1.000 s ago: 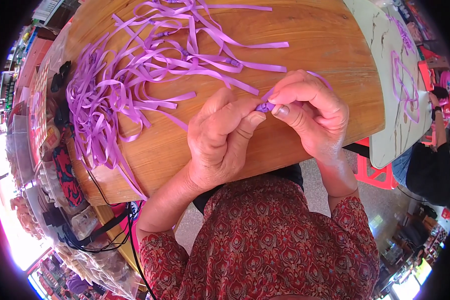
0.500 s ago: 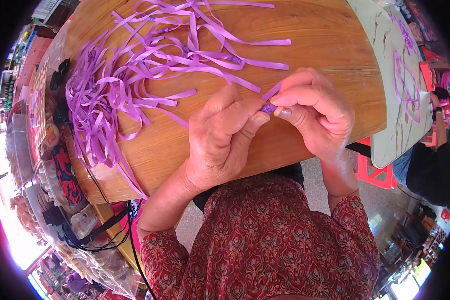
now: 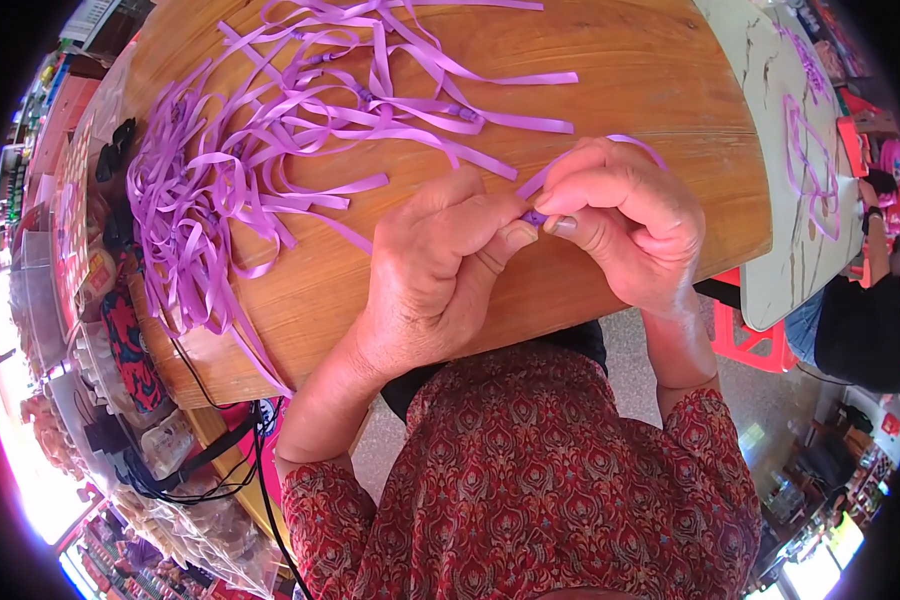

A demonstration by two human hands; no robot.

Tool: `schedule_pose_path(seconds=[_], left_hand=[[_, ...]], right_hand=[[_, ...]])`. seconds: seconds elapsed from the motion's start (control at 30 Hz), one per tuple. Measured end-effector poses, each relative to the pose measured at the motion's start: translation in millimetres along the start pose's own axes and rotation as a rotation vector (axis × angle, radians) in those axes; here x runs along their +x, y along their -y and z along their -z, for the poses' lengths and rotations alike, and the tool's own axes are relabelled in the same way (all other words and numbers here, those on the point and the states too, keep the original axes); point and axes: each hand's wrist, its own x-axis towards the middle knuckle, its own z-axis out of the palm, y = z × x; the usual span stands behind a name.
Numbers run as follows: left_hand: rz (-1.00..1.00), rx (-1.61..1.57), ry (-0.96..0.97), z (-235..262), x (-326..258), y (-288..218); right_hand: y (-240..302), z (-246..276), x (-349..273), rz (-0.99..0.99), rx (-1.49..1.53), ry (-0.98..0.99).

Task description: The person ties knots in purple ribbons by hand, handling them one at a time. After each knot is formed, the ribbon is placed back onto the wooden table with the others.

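Between my two hands is a small dark purple bead-like piece point(image 3: 534, 217) with a purple ribbon point(image 3: 535, 182) running from it. My left hand point(image 3: 440, 265) pinches its left side between thumb and forefinger. Thumb and forefinger of my right hand point(image 3: 625, 220) close on its right side, and part of the ribbon loops out behind that hand. Both hands are above the near part of the wooden table point(image 3: 660, 60). Beyond my left hand lies a tangled heap of purple ribbons point(image 3: 200, 200), several with dark purple pieces on them.
A white marbled table point(image 3: 770, 290) adjoins on the right, with more purple ribbon point(image 3: 798, 150) on it. A red stool point(image 3: 745, 335) and another person point(image 3: 860, 330) are beyond it. Black cables point(image 3: 255, 450) hang at the table's left, beside bags and boxes.
Both hands keep their pinch on the small piece with only slight shifts. A ribbon loop now shows behind my right hand.
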Motion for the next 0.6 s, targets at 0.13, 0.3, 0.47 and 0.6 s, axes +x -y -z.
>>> schedule_pose_path(seconds=[0.13, 0.3, 0.47, 0.6], left_hand=[[-0.041, -0.011, -0.031, -2.5, -1.9, 3.9], [-0.028, -0.083, -0.097, -11.5, -2.5, 9.8], [0.014, -0.143, -0.085, -6.9, -1.8, 10.5], [0.010, -0.164, -0.046, -6.5, -2.0, 11.0]], right_hand=[[-2.4, -2.5, 0.9, -0.013, 0.038, 0.013], [-1.0, -4.4, 0.2, -0.036, 0.005, -0.025], [-0.9, -3.4, -0.7, -0.104, 0.129, -0.016], [3.6, -2.8, -3.0, -0.141, 0.159, -0.085]])
